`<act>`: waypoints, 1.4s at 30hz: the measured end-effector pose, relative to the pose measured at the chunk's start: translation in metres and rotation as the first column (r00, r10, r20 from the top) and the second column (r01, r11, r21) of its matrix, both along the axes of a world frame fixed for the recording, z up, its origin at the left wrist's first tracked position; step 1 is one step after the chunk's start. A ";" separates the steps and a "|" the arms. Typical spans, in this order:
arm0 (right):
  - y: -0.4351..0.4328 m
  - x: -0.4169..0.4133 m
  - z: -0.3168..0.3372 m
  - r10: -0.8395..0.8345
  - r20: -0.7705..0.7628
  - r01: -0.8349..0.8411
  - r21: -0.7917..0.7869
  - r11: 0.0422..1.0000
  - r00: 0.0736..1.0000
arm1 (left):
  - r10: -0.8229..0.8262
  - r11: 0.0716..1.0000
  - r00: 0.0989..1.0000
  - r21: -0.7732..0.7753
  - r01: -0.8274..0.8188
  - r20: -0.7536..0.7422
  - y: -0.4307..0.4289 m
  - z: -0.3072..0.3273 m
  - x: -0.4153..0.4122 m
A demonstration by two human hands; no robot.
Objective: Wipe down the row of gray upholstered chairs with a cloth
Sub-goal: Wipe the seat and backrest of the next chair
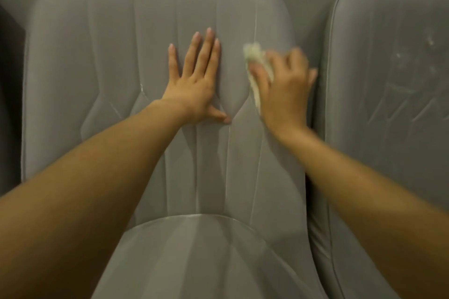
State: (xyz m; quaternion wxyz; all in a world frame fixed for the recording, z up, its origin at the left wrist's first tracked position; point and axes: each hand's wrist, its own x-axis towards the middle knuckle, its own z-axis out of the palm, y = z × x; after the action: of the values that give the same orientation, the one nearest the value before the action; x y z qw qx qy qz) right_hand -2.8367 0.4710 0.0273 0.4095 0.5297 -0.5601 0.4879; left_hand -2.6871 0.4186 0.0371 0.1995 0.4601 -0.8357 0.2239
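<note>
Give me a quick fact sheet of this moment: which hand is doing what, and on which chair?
left hand: flat, fingers straight, pressed on the back of the chair in front
right hand: grips a pale cloth against the same chair back, near its right edge; blurred
chair on the right: whitish marks on its back, no hand on it

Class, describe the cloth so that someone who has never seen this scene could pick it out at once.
Find the gray chair back filling the middle of the view. On its right side is the right hand. The cloth is the small pale wad gripped in that hand, whitish against the gray upholstery, whereas the left hand lies flat and holds nothing.
</note>
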 end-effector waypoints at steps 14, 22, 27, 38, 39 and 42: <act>-0.013 -0.019 0.029 0.127 -0.201 -0.113 0.078 0.990 0.971 | 0.025 0.997 1.000 0.069 -0.026 0.012 -0.023 0.031 -0.012; -0.039 -0.031 0.075 0.122 -0.158 -0.102 0.127 0.987 0.980 | 0.040 0.995 0.999 0.086 -0.041 0.018 -0.023 0.029 -0.012; -0.029 -0.037 0.069 0.252 -0.255 -0.209 0.184 0.960 0.934 | 0.038 0.994 0.999 0.107 -0.038 0.002 -0.021 0.029 -0.011; -0.051 -0.038 0.080 0.283 -0.040 -0.275 0.135 0.952 0.958 | 0.029 0.995 0.999 0.097 -0.030 0.016 -0.018 0.028 -0.010; -0.044 -0.039 0.062 0.298 -0.086 -0.286 0.124 0.950 0.951 | 0.027 0.995 1.000 0.093 -0.028 0.015 -0.017 0.028 -0.010; -0.023 -0.040 0.015 0.288 -0.160 -0.271 0.118 0.955 0.944 | 0.028 0.994 0.999 0.108 -0.030 0.015 -0.013 0.030 -0.010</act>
State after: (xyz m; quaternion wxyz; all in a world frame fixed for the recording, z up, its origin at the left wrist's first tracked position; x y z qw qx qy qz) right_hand -2.8765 0.4480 0.0426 0.3582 0.6633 -0.4637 0.4655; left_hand -2.6970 0.4059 0.0668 0.1654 0.4807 -0.8412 0.1845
